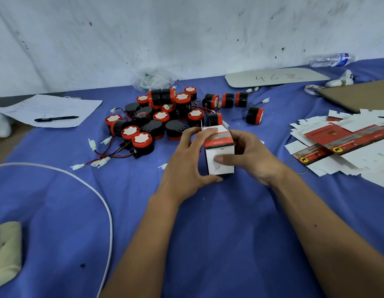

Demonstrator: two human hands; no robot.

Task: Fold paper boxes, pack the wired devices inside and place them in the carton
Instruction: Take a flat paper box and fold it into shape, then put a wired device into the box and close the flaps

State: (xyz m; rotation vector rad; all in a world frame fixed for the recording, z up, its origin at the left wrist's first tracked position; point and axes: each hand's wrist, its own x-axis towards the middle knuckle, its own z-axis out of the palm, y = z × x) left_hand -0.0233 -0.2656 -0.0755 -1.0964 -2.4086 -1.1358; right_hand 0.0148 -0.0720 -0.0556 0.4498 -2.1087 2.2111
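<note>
Centre: box [219,155] sitting between left hand [186,162] and right hand [249,155], on the cloth [208,233].
Behind box: pile of devices [165,117] lying on the cloth.
Right: flat boxes [341,145] lying stacked; cardboard sheet [359,95] lying behind them.
Left: pen [56,118] resting on paper [49,109]; cable [100,201] lying nearer.
Far right: bottle [331,59] lying by the wall.

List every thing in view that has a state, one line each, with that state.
paper box: folded up, held in both hands above the cloth
left hand: grips the box's left side
right hand: holds the box, thumb pressing its white end flap
wired devices: loose heap, unpacked
flat box blanks: unfolded, stacked
pen: capped, lying on the paper sheet
water bottle: lying on its side
</note>
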